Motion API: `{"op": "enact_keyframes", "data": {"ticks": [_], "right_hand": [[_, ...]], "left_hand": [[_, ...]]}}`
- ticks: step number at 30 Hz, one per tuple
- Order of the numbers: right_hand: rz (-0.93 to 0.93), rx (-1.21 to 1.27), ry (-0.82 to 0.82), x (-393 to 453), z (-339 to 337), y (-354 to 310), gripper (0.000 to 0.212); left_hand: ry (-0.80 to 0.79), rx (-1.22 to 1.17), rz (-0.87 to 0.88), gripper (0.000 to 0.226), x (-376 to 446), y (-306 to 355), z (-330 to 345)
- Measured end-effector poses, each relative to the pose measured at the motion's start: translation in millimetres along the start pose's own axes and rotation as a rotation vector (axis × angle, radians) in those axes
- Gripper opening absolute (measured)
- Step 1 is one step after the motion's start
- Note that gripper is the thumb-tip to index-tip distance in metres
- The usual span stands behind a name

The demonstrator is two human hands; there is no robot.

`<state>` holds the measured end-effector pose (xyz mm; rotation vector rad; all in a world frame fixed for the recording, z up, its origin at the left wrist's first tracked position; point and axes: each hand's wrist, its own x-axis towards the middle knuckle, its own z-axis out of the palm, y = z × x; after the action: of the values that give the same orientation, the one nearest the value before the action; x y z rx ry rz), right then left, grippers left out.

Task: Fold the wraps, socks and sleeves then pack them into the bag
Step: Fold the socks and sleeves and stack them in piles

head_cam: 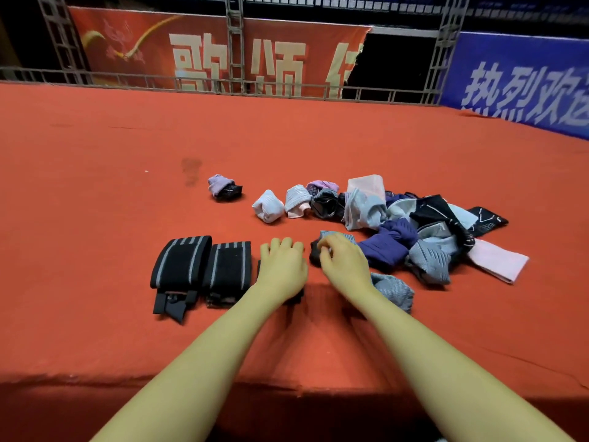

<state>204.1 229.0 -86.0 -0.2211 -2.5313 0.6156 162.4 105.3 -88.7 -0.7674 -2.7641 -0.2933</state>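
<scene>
**Wrap three set down, next piece in hand**

Wraps: two folded black elastic wraps with grey stripes (181,262) (228,269) lie side by side on the red cloth-covered table (95,186). A third black wrap (294,296) sits just right of them, mostly hidden under the left hand (282,266), which presses on it with fingers extended. Right hand (342,263) curls round a dark sock-like piece (315,253) at the near edge of the loose pile of purple, grey, pink and black socks and sleeves (424,231). Four rolled bundles (224,188) (268,206) (298,200) (325,202) lie further back. No bag in view.

Judgement: step is squaring the third wrap into the row. Best to flatten it, aligning its edges with its neighbour before releasing. Draw the dark piece clear slowly, so the pile does not drag along.
</scene>
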Motion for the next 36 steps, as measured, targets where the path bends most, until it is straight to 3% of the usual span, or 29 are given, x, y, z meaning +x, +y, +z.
{"op": "enact_keyframes", "data": {"ticks": [3, 9, 12, 15, 19, 22, 25, 29, 34, 36], "right_hand": [[0.119, -0.117, -0.039, -1.2, -28.4, 19.1, 0.026], [0.321, -0.418, -0.358, -20.5, -51.3, 59.7, 0.043], [0.359, -0.261, -0.407, -23.9, -52.7, 71.7, 0.026], [0.337, -0.078, -0.260, -22.3, -54.2, 68.1, 0.022], [0.182, 0.247, -0.073, -12.4, -54.5, 45.4, 0.017], [0.105, 0.332, -0.074, 1.1, -63.3, 26.0, 0.014], [0.073, 0.359, -0.148, 13.3, -66.2, 12.9, 0.014], [0.078, 0.605, -0.190, 19.9, -65.5, 2.1, 0.021], [0.152, 0.999, -0.394, 32.0, -65.4, -4.1, 0.052], [0.151, 1.027, -0.468, 37.4, -68.9, -8.1, 0.040]], "left_hand": [[0.006, -0.084, 0.043, 0.031, -1.4, 24.7, -6.8], [-0.148, -0.273, 0.030, 0.027, -13.5, 69.3, 1.9], [-0.271, -0.358, -0.029, 0.033, -17.9, 83.9, 18.2], [-0.316, -0.427, -0.104, 0.039, -18.2, 88.0, 20.7], [-0.238, -0.697, -0.154, 0.039, -7.3, 72.9, -2.5], [-0.147, -0.960, -0.098, 0.033, 0.3, 56.7, -29.8], [-0.096, -1.079, -0.100, 0.021, 6.5, 40.6, -52.9], [-0.033, -0.962, -0.053, 0.043, 17.0, 20.8, -67.8], [0.193, -0.782, 0.002, 0.025, 26.7, 11.3, -87.0], [0.226, -0.756, -0.009, 0.029, 31.9, 4.9, -90.7]]}}
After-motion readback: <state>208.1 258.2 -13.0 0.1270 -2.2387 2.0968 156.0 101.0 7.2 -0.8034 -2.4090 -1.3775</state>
